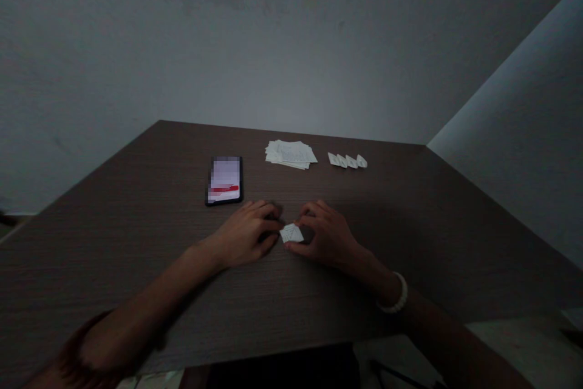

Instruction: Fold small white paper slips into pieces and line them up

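Note:
A small folded piece of white paper (292, 233) with faint lines or print lies on the brown table between my two hands. My left hand (248, 233) is at its left edge, fingers curled and the index fingertip and thumb closed in at the paper's corner. From the right, my right hand (330, 235) pinches the same paper, with the index finger on its far edge and the thumb on its near edge. A pale beaded bracelet circles my right wrist.
A phone (225, 179) with a lit screen lies beyond my left hand. Farther back is a loose stack of printed paper sheets (291, 153). Several small folded papers (347, 161) stand in a row to its right. A grey wall (291, 55) rises behind the table (136, 195).

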### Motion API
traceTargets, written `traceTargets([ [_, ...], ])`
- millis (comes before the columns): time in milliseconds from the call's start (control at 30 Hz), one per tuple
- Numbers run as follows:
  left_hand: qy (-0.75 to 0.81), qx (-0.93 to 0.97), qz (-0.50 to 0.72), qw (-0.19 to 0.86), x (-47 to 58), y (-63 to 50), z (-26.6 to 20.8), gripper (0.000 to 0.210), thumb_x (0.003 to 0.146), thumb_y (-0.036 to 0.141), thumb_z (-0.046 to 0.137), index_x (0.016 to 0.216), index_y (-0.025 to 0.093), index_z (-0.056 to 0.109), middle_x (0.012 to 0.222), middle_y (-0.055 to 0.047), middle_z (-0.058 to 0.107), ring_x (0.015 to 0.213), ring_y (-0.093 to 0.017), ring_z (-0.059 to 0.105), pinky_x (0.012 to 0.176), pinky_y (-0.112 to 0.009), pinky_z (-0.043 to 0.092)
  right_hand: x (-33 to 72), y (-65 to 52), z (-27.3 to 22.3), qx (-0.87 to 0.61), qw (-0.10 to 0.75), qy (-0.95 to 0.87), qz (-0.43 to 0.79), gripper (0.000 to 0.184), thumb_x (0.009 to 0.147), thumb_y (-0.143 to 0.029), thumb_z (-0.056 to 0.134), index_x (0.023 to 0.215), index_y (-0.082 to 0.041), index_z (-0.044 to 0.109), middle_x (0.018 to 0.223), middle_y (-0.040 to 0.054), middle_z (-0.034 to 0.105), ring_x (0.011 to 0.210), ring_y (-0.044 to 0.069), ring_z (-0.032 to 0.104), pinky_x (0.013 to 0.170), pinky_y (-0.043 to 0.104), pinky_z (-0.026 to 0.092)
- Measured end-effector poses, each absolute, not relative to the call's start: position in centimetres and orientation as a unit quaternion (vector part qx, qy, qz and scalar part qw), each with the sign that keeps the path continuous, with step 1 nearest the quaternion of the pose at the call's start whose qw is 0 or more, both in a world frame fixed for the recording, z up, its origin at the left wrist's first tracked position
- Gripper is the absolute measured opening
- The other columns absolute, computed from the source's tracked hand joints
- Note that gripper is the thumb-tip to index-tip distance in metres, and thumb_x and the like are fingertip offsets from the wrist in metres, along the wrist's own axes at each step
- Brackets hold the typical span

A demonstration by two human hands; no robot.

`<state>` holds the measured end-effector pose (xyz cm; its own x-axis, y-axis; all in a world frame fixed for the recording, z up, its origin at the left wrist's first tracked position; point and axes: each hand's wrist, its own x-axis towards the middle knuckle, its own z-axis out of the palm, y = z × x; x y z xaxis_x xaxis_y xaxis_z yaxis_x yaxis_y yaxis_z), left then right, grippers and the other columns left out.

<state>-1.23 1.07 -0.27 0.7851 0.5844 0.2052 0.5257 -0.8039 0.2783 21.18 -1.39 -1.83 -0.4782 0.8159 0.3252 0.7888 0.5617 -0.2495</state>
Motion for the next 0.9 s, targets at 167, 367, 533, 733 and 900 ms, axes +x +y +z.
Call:
traceTargets([
  [167, 0.299, 0.942, 0.121, 0.093, -1.1, 1.0, 0.0, 0.027, 0.086, 0.02, 0.051, 0.105, 0.021, 0.07, 0.106, -0.008, 0.058, 0.1, -0.025, 0.054, 0.087, -0.041, 0.041, 21.1, -1.7, -1.9, -0.471, 0.209, -0.856, 0.035, 0.037, 0.073, -0.054, 0.071, 0.087, -0.02, 0.068, 0.098, 0.0068, 0.059, 0.092, 0.022, 0.049, 0.082, 0.037, 0.042],
  [367, 0.305, 0.941, 0.121, 0.08, -1.1, 1.0, -0.1, 0.023, 0.091, 0.029, 0.051, 0.099, 0.021, 0.071, 0.104, -0.008, 0.058, 0.098, -0.025, 0.053, 0.085, -0.04, 0.041, 21.6, -1.0, -2.2, -0.451, 0.23, -0.86, 0.069, 0.028, 0.079, -0.045, 0.069, 0.087, -0.018, 0.066, 0.097, 0.0066, 0.059, 0.092, 0.021, 0.05, 0.082, 0.035, 0.042],
  [533, 0.321, 0.935, 0.136, 0.069, -0.8, 1.1, -0.6, 0.03, 0.09, 0.045, 0.055, 0.096, 0.021, 0.071, 0.101, -0.008, 0.061, 0.098, -0.026, 0.052, 0.084, -0.04, 0.04, 21.6, -0.7, -2.2, -0.455, 0.246, -0.852, 0.086, 0.022, 0.078, -0.036, 0.072, 0.086, -0.017, 0.064, 0.098, 0.0068, 0.059, 0.094, 0.021, 0.05, 0.083, 0.035, 0.041],
  [733, 0.338, 0.924, 0.156, 0.083, -0.5, 1.1, -1.1, 0.031, 0.083, 0.047, 0.063, 0.099, 0.021, 0.07, 0.103, -0.007, 0.062, 0.099, -0.026, 0.052, 0.085, -0.041, 0.039, 21.7, -0.6, -2.1, -0.466, 0.277, -0.831, 0.122, 0.026, 0.07, -0.031, 0.079, 0.082, -0.017, 0.061, 0.092, 0.0054, 0.061, 0.09, 0.02, 0.053, 0.081, 0.033, 0.041],
  [900, 0.344, 0.917, 0.169, 0.11, -0.4, 1.0, -1.1, 0.027, 0.078, 0.039, 0.07, 0.099, 0.022, 0.069, 0.105, -0.006, 0.063, 0.101, -0.026, 0.052, 0.085, -0.04, 0.037, 22.0, -0.2, -1.9, -0.449, 0.33, -0.804, 0.21, 0.011, 0.075, -0.025, 0.074, 0.072, -0.018, 0.066, 0.07, -0.0005, 0.063, 0.068, 0.013, 0.054, 0.067, 0.026, 0.04],
])
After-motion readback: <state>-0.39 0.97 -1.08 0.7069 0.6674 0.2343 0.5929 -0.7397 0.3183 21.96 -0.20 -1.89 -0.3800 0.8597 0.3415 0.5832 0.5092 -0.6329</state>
